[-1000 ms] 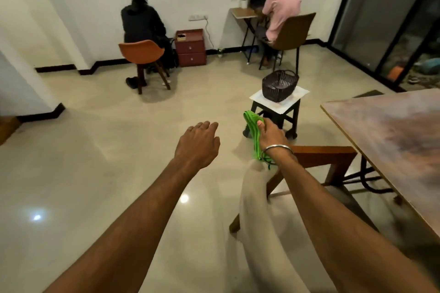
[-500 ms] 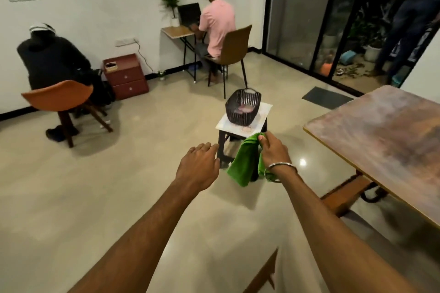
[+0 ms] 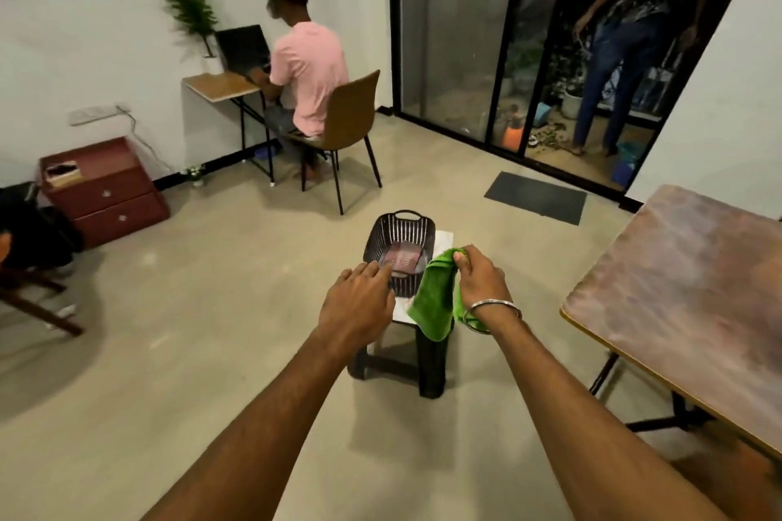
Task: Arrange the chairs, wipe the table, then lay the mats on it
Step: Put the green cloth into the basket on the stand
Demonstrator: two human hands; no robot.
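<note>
My right hand (image 3: 480, 281) pinches a green cloth (image 3: 436, 300) that hangs down just right of a dark plastic basket (image 3: 402, 231). Folded reddish mats (image 3: 404, 260) lie inside the basket, which stands on a small white-topped stool (image 3: 440, 355). My left hand (image 3: 359, 302) hovers with loose straight fingers at the basket's near left rim and holds nothing. The brown wooden table (image 3: 685, 300) stands at the right, apart from both hands.
A person in a pink shirt sits on a brown chair (image 3: 349, 118) at a wall desk. A red drawer unit (image 3: 103, 190) stands against the left wall. A dark floor mat (image 3: 535, 197) lies before the glass door, where another person stands outside.
The view swung right and closed in on the stool. Both hands moved forward to the basket, the cloth still in my right hand. The wooden chair by the table dropped out of view.
</note>
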